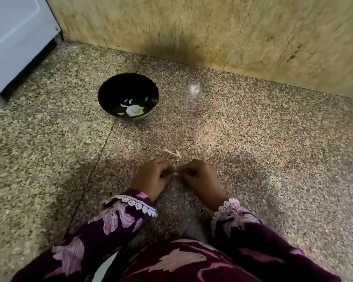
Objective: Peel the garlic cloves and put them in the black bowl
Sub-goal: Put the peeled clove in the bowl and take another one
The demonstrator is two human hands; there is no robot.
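Note:
A black bowl [110, 92] stands on the speckled stone floor, up and to the left of my hands. Several peeled garlic cloves [133, 109] lie in its bottom. My left hand [151, 178] and my right hand [200, 176] meet low in the middle of the view, fingers curled. Between their fingertips they pinch a small pale garlic clove [176, 173], mostly hidden by the fingers. A few dry garlic skins [172, 152] lie on the floor just beyond my hands.
A tan stone wall [212, 33] runs along the back. A white appliance [14, 37] stands at the upper left corner. My dark floral sleeves and lap [171, 259] fill the bottom of the view.

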